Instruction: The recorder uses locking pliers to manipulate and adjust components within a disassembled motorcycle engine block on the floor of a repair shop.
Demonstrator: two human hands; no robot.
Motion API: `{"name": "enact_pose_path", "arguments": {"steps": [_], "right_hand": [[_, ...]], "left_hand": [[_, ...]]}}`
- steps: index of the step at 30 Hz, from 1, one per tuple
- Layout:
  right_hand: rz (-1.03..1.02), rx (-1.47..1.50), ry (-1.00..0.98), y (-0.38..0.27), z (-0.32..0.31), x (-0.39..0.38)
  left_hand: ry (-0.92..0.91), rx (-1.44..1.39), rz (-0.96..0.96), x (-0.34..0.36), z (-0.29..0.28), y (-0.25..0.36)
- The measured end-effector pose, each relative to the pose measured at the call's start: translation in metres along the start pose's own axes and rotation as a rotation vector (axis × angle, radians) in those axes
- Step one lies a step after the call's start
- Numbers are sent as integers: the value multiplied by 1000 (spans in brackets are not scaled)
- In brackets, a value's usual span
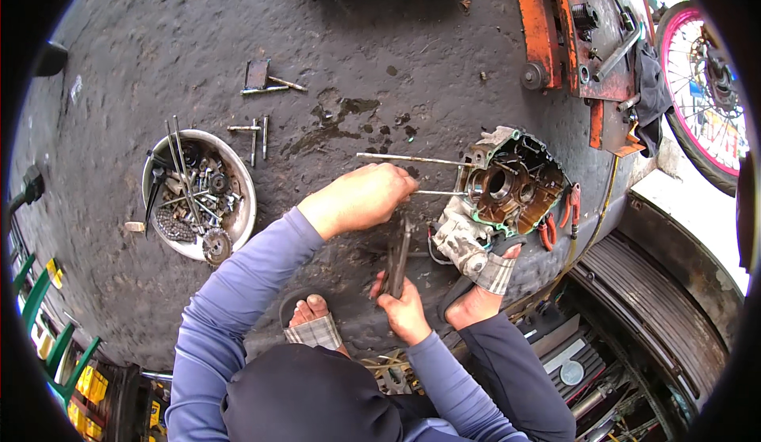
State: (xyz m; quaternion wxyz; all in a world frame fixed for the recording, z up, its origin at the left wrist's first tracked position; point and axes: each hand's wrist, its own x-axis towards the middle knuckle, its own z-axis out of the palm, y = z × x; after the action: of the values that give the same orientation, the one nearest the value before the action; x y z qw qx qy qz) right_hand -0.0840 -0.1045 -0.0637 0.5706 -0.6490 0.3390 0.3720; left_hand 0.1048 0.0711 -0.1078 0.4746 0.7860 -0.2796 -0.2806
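Observation:
My left hand (pixel 361 198) is closed, its fingertips pinching the free end of a thin metal stud (pixel 442 193) that sticks out of an engine crankcase half (pixel 515 184). A second, longer stud (pixel 408 157) juts from the same casing, just above my knuckles. In my closed right hand (pixel 405 313) is a dark, long metal hand tool (pixel 399 260), its upper end pointing away from me; its exact kind is hard to make out. The oily casing lies with its open side up, close to my right foot, with green gasket residue along its rim.
To the left stands a metal bowl (pixel 248 218) of chain, gears and bolts. Loose studs (pixel 254 141) and a small rectangular part (pixel 257 72) lie beyond it. Red-handled pliers (pixel 548 232) rest beside the casing. An orange stand (pixel 542 22) and a pink-rimmed wheel (pixel 705 85) are at right.

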Motion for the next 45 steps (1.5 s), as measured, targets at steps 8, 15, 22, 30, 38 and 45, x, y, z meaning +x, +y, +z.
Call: {"name": "enact_pose_path", "arguments": {"steps": [8, 15, 22, 30, 38, 45], "right_hand": [[-200, -89, -4, -23, -4, -1], [-186, -50, -40, -32, -3, 8], [-222, 9, 2, -37, 2, 8], [-319, -112, 55, -35, 5, 16], [-190, -137, 96, -28, 6, 31], [-45, -222, 10, -61, -10, 7]], "left_hand": [[3, -82, 35, -3, -9, 3], [-23, -130, 74, 0, -4, -8], [-30, -172, 43, 2, -5, -4], [-25, -150, 32, 2, -2, -10], [-36, -162, 40, 2, -4, -8], [23, -220, 76, 1, -3, -6]]}}
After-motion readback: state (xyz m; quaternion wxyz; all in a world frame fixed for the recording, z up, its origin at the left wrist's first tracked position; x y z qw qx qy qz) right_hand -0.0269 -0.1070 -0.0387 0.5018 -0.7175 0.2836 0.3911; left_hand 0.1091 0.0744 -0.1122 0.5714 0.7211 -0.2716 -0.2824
